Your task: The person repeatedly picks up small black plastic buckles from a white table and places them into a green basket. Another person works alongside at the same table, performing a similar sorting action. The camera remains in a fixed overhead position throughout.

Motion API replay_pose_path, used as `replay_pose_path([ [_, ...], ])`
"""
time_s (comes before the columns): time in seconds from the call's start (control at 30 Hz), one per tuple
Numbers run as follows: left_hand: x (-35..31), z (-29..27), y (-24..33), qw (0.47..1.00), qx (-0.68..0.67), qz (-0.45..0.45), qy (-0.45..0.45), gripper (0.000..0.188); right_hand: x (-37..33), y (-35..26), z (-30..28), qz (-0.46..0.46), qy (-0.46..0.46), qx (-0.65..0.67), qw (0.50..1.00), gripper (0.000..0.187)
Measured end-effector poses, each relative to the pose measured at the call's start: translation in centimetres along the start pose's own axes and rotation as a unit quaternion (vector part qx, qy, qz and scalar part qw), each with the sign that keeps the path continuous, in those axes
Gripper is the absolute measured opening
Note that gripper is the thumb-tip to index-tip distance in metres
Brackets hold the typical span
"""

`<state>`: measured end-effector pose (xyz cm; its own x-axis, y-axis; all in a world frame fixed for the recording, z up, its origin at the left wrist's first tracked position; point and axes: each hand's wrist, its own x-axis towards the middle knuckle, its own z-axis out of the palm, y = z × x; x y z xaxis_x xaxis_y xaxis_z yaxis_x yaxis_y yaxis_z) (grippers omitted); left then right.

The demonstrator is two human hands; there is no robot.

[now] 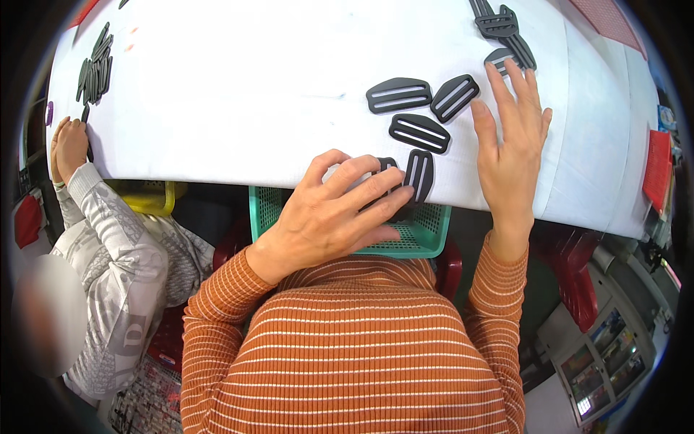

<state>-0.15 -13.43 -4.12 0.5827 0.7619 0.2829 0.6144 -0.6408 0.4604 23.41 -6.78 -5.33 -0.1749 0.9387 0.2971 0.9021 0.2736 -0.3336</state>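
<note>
Flat black two-slot strap buckles lie on the white tabletop in front of me. My left hand (340,202) is palm down at the near edge, fingers apart and stretched over a partly hidden buckle (388,165). Against its fingertips lies another buckle (419,176). Under that hand is a green plastic basket (271,210), its inside mostly hidden. My right hand (512,134) is open over the table, fingers spread. Its fingertips reach a black buckle (499,58) below a small pile of buckles (499,25). Between my hands lie a wide buckle (397,95), a tilted buckle (454,98) and one more buckle (419,133).
At the left, a person in a grey patterned sweater (123,253) has their hands (70,148) at the table edge by a heap of black pieces (95,72). A yellow basket (148,195) is near them. Red trays (656,170) stand at the right.
</note>
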Motion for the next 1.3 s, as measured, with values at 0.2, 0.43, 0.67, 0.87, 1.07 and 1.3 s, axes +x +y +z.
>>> replay_pose_path([
  [0.2,-0.5,0.0,-1.9,0.999,0.006,0.002,0.040,0.038,-4.3,-5.3,-2.1,0.008,-0.064,0.052,0.997,0.042],
  [0.43,0.0,-2.5,-1.5,0.969,-0.094,-0.171,0.150,0.022,-5.0,-5.8,-1.9,-0.033,0.012,0.020,0.999,0.030],
  [0.67,0.6,-3.5,-2.6,0.958,-0.053,-0.256,0.117,0.024,-2.8,-4.4,-1.7,-0.034,-0.023,0.158,0.987,0.021],
  [0.87,3.4,-3.1,-4.7,0.977,-0.028,-0.168,0.130,0.026,-0.6,-2.2,-0.6,-0.180,-0.003,0.026,0.983,0.028],
  [1.07,6.3,-0.5,-4.7,0.991,-0.005,-0.082,0.110,0.027,-0.7,-1.8,-1.4,-0.137,0.011,0.051,0.989,0.024],
  [1.3,6.9,-1.3,-6.9,0.988,-0.008,-0.107,0.107,0.020,3.3,-0.5,-0.4,-0.098,-0.009,0.087,0.991,0.027],
])
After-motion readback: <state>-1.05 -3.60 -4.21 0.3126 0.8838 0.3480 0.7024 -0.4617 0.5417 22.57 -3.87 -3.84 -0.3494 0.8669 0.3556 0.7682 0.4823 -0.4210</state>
